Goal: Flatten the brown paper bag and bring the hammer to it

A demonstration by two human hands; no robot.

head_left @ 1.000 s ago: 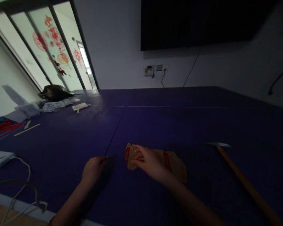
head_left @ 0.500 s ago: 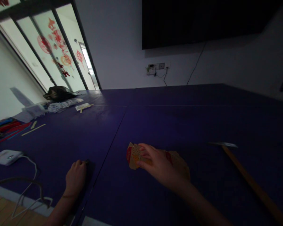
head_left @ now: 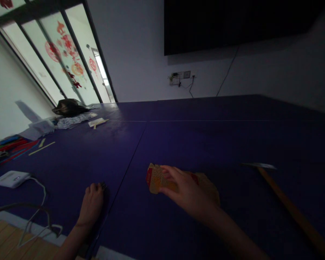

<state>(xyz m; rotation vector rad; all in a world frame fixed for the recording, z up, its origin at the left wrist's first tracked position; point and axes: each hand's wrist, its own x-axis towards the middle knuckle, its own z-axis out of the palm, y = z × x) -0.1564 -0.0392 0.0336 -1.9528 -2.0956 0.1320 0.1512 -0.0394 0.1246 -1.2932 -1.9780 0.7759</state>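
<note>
A crumpled brown paper bag (head_left: 155,178) with red and orange print lies on the purple table (head_left: 200,141). My right hand (head_left: 182,187) is on top of it, thumb and fingers curled around its middle, and hides part of it. To the left, my left hand (head_left: 93,202) rests low at the table with its fingers bent together. Small dark, metallic-looking bits (head_left: 103,185) show at its fingertips, too small to make out. On the right lies a hammer (head_left: 284,200) with a wooden handle, its head pointing away from me.
A white box-shaped device (head_left: 12,179) with a cable lies at the left edge. Farther back are coloured strips (head_left: 18,148), a patterned cloth or paper pile (head_left: 76,121) and a black bag (head_left: 69,107). A dark screen (head_left: 233,25) hangs on the wall.
My left hand has shifted slightly right, and more of the small dark bits show at its fingertips. My right hand stays on the bag. The view has moved a little.
</note>
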